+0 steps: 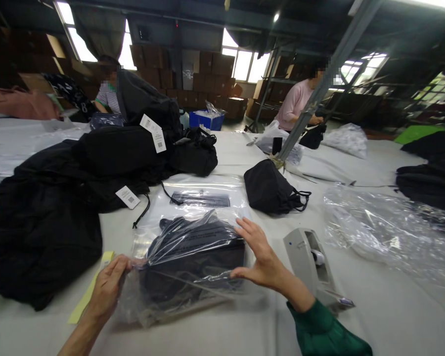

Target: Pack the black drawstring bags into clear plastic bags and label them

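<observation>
One clear plastic bag [146,312], glossy and creased, dark print across its film, crumpled along the near edge; lying on white table [267,326], left of grey tape dispenser [297,252]. Contents: dark item [196,262], soft-looking, detail blurred by film. Left hand [109,284]: thumb and fingers pinched together on left edge of bag, farther side from tape dispenser. Right hand [259,259]: fingers spread, thumb wide apart, nothing gripped, just left of tape dispenser at right edge of bag; contact with film unclear. Beyond tape dispenser, leftward: black pouch [265,185], corded
</observation>
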Tool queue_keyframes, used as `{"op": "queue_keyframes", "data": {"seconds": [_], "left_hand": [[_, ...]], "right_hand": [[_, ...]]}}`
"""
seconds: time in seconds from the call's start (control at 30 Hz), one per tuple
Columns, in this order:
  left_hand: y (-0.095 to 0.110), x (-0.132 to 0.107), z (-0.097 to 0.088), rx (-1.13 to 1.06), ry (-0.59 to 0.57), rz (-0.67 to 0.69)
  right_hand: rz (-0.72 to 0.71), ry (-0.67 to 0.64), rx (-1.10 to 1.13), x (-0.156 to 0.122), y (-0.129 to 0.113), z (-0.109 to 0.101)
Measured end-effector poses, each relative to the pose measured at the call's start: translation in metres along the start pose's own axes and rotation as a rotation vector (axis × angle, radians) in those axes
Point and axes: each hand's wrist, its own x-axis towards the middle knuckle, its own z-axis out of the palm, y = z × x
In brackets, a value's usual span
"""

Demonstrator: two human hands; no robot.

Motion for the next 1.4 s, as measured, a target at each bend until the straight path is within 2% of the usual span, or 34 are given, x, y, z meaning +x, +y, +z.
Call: {"op": "queue_keyframes", "data": {"seconds": [0.1, 0.13, 0.2, 0.27, 0.3, 0.33, 0.4, 0.47, 0.57, 0.7, 0.9, 1.0, 1.1, 1.2, 1.23, 1.3, 1.4], "left_hand": [[0.013, 0.000, -0.011, 0.008, -0.137, -0.039], [0.022, -0.003, -0.015, 0.083, -0.126, -0.028], [0.047, -0.016, -0.018, 0.298, 0.034, 0.065], [0.074, -0.034, -0.008, 0.475, 0.241, 0.320], [0.085, -0.042, 0.002, 0.522, 0.266, 0.501], [0.094, -0.049, 0.014, 0.557, 0.200, 0.691], [0.101, -0.053, 0.043, 0.628, -0.032, 0.983], [0.097, -0.047, 0.068, 0.703, -0.170, 1.115], [0.084, -0.028, 0.084, 0.705, -0.188, 1.194], [0.081, -0.010, 0.079, 0.613, -0.255, 1.277], [0.084, -0.008, 0.075, 0.564, -0.286, 1.256], [0.083, -0.009, 0.077, 0.569, -0.258, 1.251], [0.082, -0.009, 0.078, 0.551, -0.245, 1.254], [0.079, -0.008, 0.077, 0.523, -0.236, 1.265], [0.077, -0.008, 0.075, 0.518, -0.235, 1.272], [0.071, -0.006, 0.073, 0.515, -0.232, 1.294], [0.063, -0.002, 0.071, 0.511, -0.214, 1.324]], "right_hand": [[0.054, -0.041, 0.180, 0.013, 0.012, 0.013], [0.075, -0.019, 0.222, 0.014, 0.014, 0.017], [0.105, 0.040, 0.246, 0.010, 0.013, 0.024], [0.114, 0.078, 0.238, 0.003, 0.006, 0.028], [0.117, 0.088, 0.232, 0.000, 0.001, 0.030], [0.119, 0.090, 0.225, -0.004, -0.005, 0.031], [0.126, 0.080, 0.216, -0.010, -0.016, 0.032], [0.151, 0.070, 0.212, -0.014, -0.023, 0.032], [0.200, 0.081, 0.248, -0.018, -0.027, 0.028], [0.256, 0.128, 0.357, -0.017, -0.026, 0.026], [0.322, 0.143, 0.374, -0.008, -0.034, 0.028], [0.402, 0.230, 0.260, -0.019, -0.038, 0.006], [0.618, 0.474, 0.039, -0.061, -0.032, -0.042], [0.927, 0.748, -0.165, -0.126, -0.018, -0.089], [1.023, 0.780, -0.203, -0.147, -0.014, -0.101], [1.165, 0.730, -0.245, -0.183, -0.007, -0.114], [1.206, 0.625, -0.252, -0.202, -0.009, -0.116]]}}
